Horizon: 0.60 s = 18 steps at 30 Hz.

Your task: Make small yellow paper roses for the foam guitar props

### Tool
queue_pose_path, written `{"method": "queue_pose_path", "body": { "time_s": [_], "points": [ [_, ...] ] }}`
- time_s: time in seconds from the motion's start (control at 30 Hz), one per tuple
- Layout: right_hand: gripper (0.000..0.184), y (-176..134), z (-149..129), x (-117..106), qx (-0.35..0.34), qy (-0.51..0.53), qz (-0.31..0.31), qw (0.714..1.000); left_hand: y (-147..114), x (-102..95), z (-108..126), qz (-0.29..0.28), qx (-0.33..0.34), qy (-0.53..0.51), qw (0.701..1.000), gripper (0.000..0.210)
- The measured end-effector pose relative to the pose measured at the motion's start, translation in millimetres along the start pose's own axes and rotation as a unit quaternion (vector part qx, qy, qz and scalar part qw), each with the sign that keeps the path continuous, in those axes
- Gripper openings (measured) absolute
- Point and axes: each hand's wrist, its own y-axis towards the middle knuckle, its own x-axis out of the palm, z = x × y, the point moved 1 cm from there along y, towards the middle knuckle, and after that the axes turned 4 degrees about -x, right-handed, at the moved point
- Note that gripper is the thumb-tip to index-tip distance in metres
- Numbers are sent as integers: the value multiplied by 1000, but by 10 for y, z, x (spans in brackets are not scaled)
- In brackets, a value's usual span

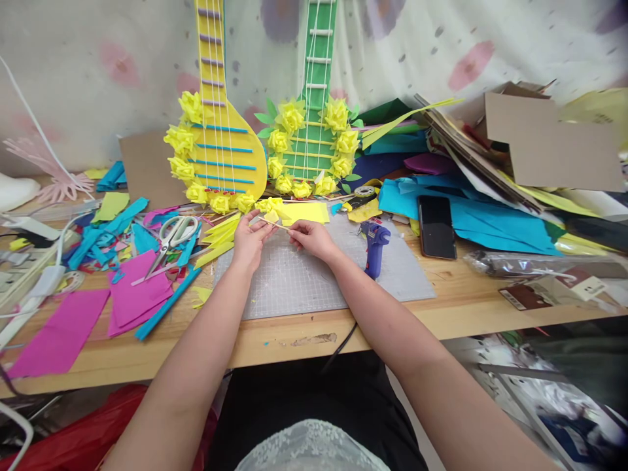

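Over the grey cutting mat (294,288), a thin pale stick (278,224) spans the gap between both hands. My left hand (251,243) pinches its left end, with a bit of yellow at the fingertips. The fingers of my right hand (313,239) are closed on the other end. Just behind them lies a flat yellow paper sheet (307,212). Cut yellow paper strips (216,239) are left of my left hand. A blue glue gun (375,248) stands on the mat to the right of my right hand.
A yellow paper guitar (230,140) and a green one (309,154), both trimmed with yellow flowers, lean at the back. Scissors (171,241), magenta paper (140,288) and scraps lie left. On the right are a phone (436,227), blue paper (500,222) and stacked cardboard (544,140).
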Motion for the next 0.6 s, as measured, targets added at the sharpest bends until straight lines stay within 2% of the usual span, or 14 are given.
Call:
{"method": "queue_pose_path", "body": {
  "time_s": [0.33,0.6],
  "points": [
    [9,-10,-57,-42,51,54,-31,997,-52,25,64,-15,-32,-24,999,44],
    [10,-43,-116,-83,74,116,-42,990,-59,35,61,-5,-6,-15,1000,41]
  ]
}}
